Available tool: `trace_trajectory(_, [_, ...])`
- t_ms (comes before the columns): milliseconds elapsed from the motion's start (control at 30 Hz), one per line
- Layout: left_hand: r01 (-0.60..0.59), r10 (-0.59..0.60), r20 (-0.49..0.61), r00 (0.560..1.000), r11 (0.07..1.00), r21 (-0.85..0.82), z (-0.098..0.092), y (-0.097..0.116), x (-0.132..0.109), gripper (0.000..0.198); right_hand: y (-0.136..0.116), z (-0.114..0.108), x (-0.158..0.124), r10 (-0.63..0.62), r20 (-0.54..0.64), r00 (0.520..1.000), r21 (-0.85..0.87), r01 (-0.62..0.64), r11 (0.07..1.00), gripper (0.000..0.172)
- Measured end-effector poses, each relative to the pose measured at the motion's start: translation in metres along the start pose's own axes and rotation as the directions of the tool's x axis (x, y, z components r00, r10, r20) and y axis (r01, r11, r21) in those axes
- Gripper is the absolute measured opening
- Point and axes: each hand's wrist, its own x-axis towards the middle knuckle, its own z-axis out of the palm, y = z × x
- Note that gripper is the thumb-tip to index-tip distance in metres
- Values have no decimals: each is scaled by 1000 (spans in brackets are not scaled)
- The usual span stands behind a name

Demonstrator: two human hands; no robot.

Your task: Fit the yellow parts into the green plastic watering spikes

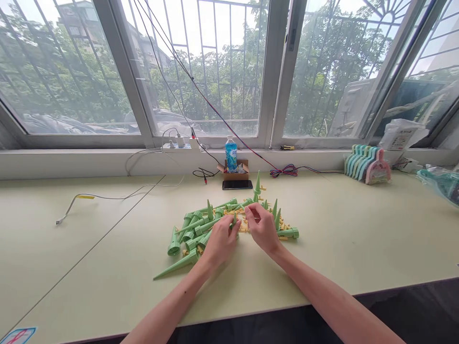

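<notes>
Green plastic watering spikes (182, 263), pointed at one end with a wide collar at the other, lie in a heap on the table, some standing point up. Small yellow plastic pieces (283, 225) are scattered among them. My left hand (223, 236) is closed at the heap's near side, a green spike (234, 219) showing between thumb and fingers; its lower part is hidden. Just right of it, my right hand (263, 227) has thumb and forefinger pinched together near a green tip. Whatever sits in that pinch is too small to make out.
Behind the heap stand a phone (237, 185), a small cardboard box (236, 176) and a blue bottle (231, 154). Coiled cable (285, 170) lies by the wall. Pastel hangers (367, 165) stand at the right. A white cable (107, 196) crosses the left side.
</notes>
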Motion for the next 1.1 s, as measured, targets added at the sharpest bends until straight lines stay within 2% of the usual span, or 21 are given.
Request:
trace_trajectory(300, [2,-2,-4,1000,1000,-17,0,2,0,34,0,-1,0,-8,-2,1000,-18,8,1000,25])
trace_trajectory(533, [111,-113,-5,994,986,-126,-1,2,-1,39,1,0,1,-9,3,1000,-19,9,1000,24])
trace_trajectory(800, [190,-232,-90,969,924,-332,-5,5,5,44,0,0,1,-5,34,999,-32,6,999,22])
trace_trajectory(1100, [216,-310,-183,933,889,-404,-10,9,6,41,1,0,1,-8,89,996,-46,12,999,20])
